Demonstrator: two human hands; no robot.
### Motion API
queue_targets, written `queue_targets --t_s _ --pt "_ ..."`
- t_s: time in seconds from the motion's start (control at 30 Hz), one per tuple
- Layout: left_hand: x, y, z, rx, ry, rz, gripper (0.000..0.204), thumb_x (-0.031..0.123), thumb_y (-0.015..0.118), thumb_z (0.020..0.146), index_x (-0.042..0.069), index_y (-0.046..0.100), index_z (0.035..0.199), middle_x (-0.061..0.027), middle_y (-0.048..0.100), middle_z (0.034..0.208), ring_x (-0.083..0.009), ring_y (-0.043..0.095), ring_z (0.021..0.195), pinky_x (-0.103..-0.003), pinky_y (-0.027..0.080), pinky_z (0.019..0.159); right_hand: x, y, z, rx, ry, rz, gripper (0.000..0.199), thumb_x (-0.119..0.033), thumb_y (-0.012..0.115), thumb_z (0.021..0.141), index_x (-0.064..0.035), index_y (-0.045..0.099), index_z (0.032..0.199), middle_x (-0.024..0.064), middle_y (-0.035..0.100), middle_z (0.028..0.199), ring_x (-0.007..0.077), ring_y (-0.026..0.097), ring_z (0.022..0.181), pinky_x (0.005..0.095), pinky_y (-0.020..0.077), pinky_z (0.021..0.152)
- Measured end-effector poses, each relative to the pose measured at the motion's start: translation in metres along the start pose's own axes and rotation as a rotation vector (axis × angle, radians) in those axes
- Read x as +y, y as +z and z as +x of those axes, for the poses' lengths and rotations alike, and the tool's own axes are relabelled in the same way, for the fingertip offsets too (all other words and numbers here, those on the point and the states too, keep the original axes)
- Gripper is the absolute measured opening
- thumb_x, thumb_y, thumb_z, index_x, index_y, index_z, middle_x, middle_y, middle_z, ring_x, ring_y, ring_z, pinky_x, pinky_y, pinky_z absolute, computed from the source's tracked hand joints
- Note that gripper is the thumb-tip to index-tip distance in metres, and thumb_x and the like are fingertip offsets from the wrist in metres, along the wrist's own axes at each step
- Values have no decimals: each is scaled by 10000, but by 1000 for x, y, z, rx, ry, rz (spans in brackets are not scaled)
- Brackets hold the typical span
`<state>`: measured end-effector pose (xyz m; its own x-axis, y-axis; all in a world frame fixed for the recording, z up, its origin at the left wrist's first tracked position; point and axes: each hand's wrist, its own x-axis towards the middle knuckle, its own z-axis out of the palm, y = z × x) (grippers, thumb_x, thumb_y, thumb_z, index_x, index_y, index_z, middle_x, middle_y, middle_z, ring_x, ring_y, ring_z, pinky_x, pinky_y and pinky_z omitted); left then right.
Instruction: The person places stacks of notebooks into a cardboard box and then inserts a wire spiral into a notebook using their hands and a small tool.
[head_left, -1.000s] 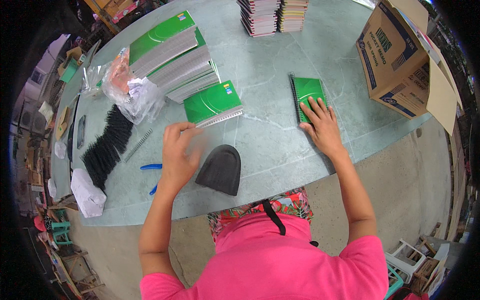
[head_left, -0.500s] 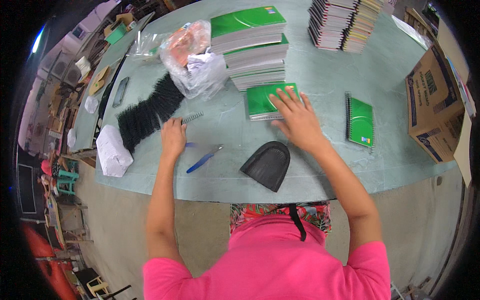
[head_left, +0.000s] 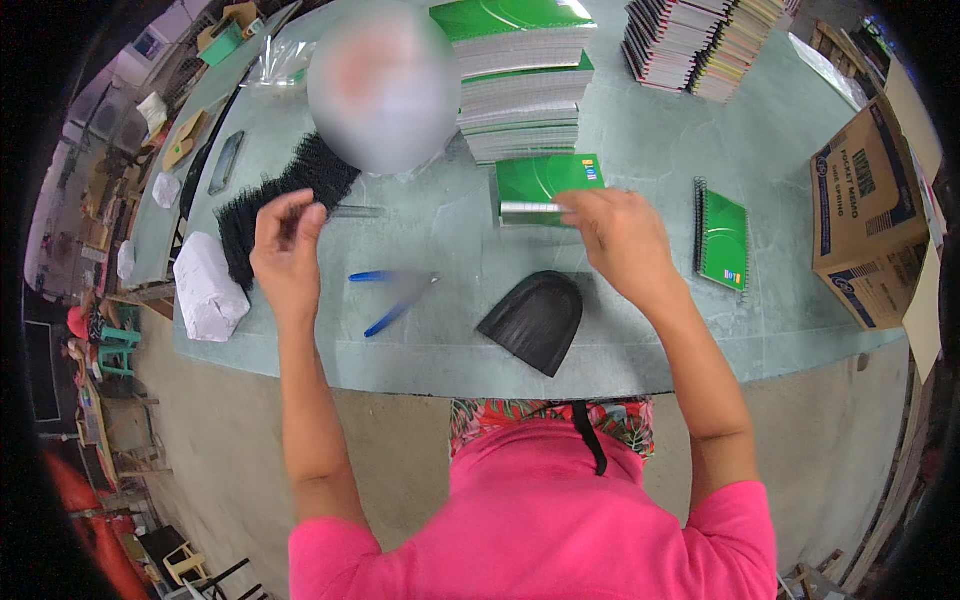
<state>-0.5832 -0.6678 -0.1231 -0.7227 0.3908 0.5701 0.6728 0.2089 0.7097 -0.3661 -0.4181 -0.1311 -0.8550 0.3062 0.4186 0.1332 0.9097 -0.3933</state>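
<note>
- Head view, landmark: one black arched block [head_left: 535, 320], flat on the teal table [head_left: 640, 345], near its front edge.
- Green pad [head_left: 545, 180], one: just beyond the block, ahead of the green stacks [head_left: 525, 100]. Judged compact and fairly stiff, covers rather slick, leaves liable to fan apart; best gripped across the thickness at an edge.
- Right hand [head_left: 625, 245]: beyond the block, slightly right. Thumb and fingers drawn together on the pad's near right edge, which lies directly at the fingertips; depth of grip hidden.
- Spiral coil [head_left: 356, 211], one, slim and dark: left of the block and farther off. Judged very light, springy, easily bent or tangled; best pinched at one end.
- Left hand [head_left: 287, 250]: left of the block. Thumb and forefinger nearly meeting, seemingly pinching the coil's left end; the coil extends rightward from the fingertips, somewhat blurred.
- Coil heap [head_left: 270, 205], black: far left of the block, beyond the left hand.
- Blue-handled pliers [head_left: 383, 322], one, handles spread: left of the block, untouched.
- Bound green notebook [head_left: 723, 240], one: right of the block, farther from the person, apart from both hands.
</note>
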Motion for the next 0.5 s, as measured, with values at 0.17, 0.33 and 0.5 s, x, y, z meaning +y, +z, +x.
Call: queue_targets --t_s 0.17,0.33,0.5 --pt "57 45 -11 -382 -221 -168 303 100 606 851 53 591 1150 -39 636 853 -97 570 693 -238 466 633 9 24 -15 -103 36 50 158 -66 588 768 -60 621 923 140 640 797 330 612 737 447 465 649" --pt "54 87 -56 -576 -88 29 199 158 643 842 9 621 971 -100 652 810 -152 605 694 -276 470 631 3 25 -13 -87 53 47 220 -106 631 768 -84 633 987 136 644 836 341 610 756 430 474 658" --pt "51 102 -61 -474 -5 22 190 182 628 855 1 629 911 -121 640 761 -184 607 657 -296 463 612 -4 22 -16 -52 3 27 235 -130 646 763 -124 646 998 99 639 790 315 604 707 418 463 618"
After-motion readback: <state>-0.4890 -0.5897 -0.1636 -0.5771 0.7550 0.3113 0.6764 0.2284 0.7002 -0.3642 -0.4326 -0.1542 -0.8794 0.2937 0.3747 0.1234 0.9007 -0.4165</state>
